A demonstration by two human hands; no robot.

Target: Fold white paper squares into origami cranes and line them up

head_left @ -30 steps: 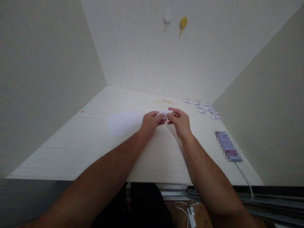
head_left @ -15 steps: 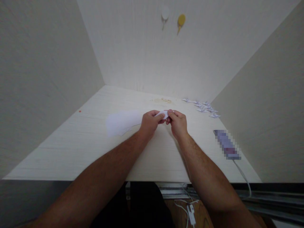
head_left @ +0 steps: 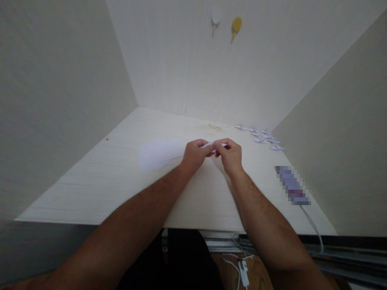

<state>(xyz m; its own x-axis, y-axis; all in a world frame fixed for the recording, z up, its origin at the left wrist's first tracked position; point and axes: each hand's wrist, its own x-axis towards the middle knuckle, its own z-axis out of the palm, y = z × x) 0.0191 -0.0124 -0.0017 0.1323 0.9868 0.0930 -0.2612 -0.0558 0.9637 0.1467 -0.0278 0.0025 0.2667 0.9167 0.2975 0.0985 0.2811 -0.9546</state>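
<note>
My left hand [head_left: 195, 154] and my right hand [head_left: 231, 156] meet over the middle of the pale wooden table [head_left: 121, 181]. Both pinch a small folded piece of white paper [head_left: 211, 145], whose ends show between the fingertips. The fingers of each hand are curled shut on it. Just left of my left hand, a few loose white paper sheets [head_left: 159, 154] lie flat on the table.
Several small folded paper pieces [head_left: 263, 137] lie at the back right of the table. A blurred-out flat device [head_left: 292, 184] with a white cable [head_left: 313, 225] rests near the right edge. Walls close in left, back and right; two hooks [head_left: 225, 22] hang on the back wall.
My right hand has closed in on the paper; its fingers, spread a second ago, now pinch it beside my left hand. The view has shifted slightly.
</note>
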